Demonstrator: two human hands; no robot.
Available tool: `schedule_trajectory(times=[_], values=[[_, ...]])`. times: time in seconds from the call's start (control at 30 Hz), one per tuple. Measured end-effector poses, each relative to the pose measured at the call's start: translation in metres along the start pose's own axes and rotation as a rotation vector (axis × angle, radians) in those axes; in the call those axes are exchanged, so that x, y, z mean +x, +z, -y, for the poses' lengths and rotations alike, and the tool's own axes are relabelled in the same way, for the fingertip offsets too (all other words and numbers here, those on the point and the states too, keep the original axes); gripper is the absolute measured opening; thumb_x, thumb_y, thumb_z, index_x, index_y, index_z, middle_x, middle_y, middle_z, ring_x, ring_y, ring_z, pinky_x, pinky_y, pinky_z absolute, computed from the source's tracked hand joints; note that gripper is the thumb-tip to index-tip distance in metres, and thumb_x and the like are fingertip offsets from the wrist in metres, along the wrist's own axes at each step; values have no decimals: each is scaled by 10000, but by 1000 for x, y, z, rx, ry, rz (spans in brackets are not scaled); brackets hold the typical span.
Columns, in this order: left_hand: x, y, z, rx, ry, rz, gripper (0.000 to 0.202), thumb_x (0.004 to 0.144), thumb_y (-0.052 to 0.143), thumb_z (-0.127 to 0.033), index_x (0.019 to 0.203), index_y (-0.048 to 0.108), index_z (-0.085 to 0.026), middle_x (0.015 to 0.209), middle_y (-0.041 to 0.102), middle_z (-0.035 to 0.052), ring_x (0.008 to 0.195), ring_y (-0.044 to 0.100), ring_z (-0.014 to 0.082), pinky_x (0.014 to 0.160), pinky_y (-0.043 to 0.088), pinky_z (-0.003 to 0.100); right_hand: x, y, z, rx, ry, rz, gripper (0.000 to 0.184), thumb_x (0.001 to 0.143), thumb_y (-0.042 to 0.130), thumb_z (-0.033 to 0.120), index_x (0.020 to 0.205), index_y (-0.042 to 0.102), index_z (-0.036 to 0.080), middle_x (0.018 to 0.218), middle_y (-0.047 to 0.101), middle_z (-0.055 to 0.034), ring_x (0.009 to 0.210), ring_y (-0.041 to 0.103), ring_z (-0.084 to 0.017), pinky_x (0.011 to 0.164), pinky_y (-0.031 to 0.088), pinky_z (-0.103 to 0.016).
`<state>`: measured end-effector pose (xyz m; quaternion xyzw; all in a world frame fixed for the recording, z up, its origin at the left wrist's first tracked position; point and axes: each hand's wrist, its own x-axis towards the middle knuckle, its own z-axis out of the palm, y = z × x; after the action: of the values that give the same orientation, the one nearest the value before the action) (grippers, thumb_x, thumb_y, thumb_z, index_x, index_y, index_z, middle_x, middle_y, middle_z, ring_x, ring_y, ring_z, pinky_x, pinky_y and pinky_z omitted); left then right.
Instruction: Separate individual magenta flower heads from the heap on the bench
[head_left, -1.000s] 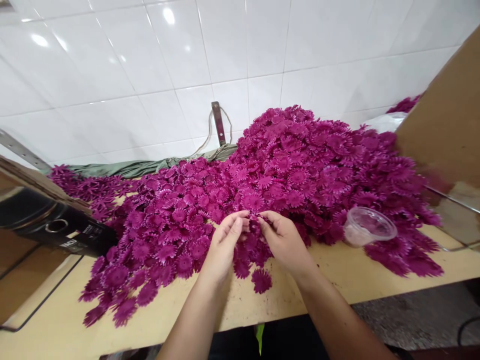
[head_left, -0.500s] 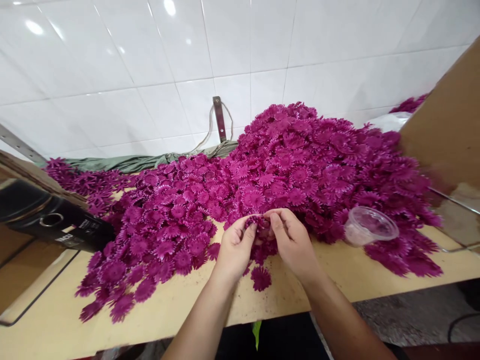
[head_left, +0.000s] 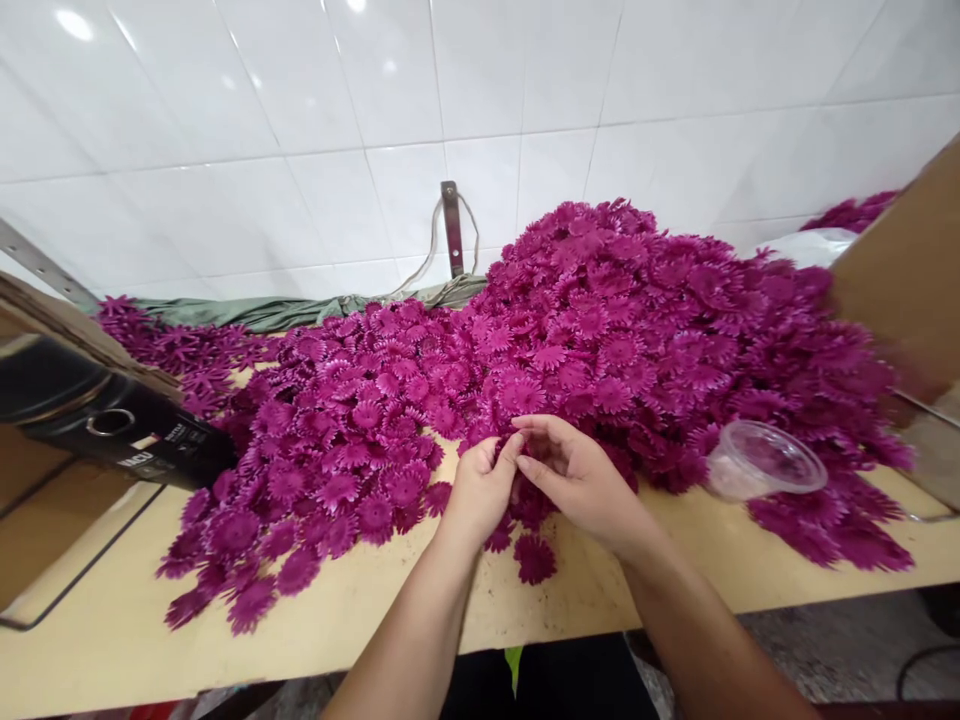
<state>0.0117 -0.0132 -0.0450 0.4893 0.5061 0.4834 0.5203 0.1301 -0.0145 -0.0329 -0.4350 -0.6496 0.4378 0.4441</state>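
From where I stand, everything here is arranged around one great heap of magenta flower heads [head_left: 600, 320], piled on the pale tabletop [head_left: 330, 655] and sloping down toward its left end. Both of the person's hands are at the heap's near edge, about midway along it. The left hand [head_left: 480, 490] has its thumb brought in against the curled forefinger, a narrow pinch; I can't tell whether a flower is caught there, since the fingers cover it. The right hand [head_left: 577, 480] meets it from the other side, fingers loosely bent, a small gap between thumb and forefinger; what it holds, if anything, is hidden too. Just in front of the heap, below the hands, a single flower [head_left: 535, 558] lies face up.

Against the heap's right front sits a clear plastic tub [head_left: 731, 475], leaning a bit on the blooms. A brown cardboard panel [head_left: 907, 270] stands at the heap's right side. At its left end there's a black cylinder [head_left: 112, 425] with pale lettering, tipped over at a slant. Behind the heap's left part runs a rumpled green cloth [head_left: 277, 315], with a metal bracket [head_left: 452, 230] standing over it near the tiled wall [head_left: 330, 90].
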Motion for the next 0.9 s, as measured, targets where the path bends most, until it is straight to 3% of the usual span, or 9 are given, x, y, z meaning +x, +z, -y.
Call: schedule_trajectory(times=[0.1,0.23,0.33,0.5,0.6,0.7,0.8,0.9], values=[[-2,-1,1,-91,-65,91,491,705,441,-645,557,456,-177,403,426,-57,384,377,82,423,322,217,1,-1,2,-107,-36,7,290,710,496,133,991,544,190,966,627,-62,866,597,-170,789,481,-331],[-6,-3,-1,-137,36,88,440,663,563,-593,636,546,-153,563,525,-26,585,489,114,590,405,230,0,0,9,-349,-111,-92,224,712,470,100,892,569,191,889,626,-48,831,587,-172,794,462,-341],[-8,-5,-2,-156,70,47,419,681,566,-567,642,566,-150,598,526,-21,637,482,122,652,408,238,-1,1,11,-365,-156,-78,190,751,498,163,926,563,197,918,625,-53,863,584,-178,805,458,-335],[-11,-6,-1,-112,140,132,359,786,482,-485,702,586,-152,680,569,3,707,506,139,721,414,250,3,4,6,-345,-126,-121,180,753,473,142,901,565,189,900,640,-47,851,591,-164,801,446,-303],[-14,-5,1,-33,181,147,292,796,494,-423,703,575,-159,682,564,0,690,499,135,692,410,240,9,8,6,-445,-86,-247,124,794,437,179,744,551,187,715,618,-26,670,568,-153,659,439,-281],[-16,-2,2,-18,176,156,254,780,523,-399,693,565,-164,650,546,-13,645,479,124,645,402,231,14,13,8,-610,-50,-349,267,840,409,241,581,464,200,549,533,-2,524,489,-142,544,382,-274],[-15,-1,1,-160,113,95,273,724,581,-433,686,557,-164,643,547,-18,650,489,122,638,410,228,16,17,11,-675,-104,-332,315,858,411,266,553,457,199,538,530,-4,519,491,-141,540,382,-269],[-13,-3,-2,-290,62,12,313,649,645,-458,695,571,-157,643,564,-16,656,507,126,632,418,229,13,18,13,-631,-207,-250,228,854,411,211,694,570,180,693,626,-41,649,573,-154,635,440,-269]])
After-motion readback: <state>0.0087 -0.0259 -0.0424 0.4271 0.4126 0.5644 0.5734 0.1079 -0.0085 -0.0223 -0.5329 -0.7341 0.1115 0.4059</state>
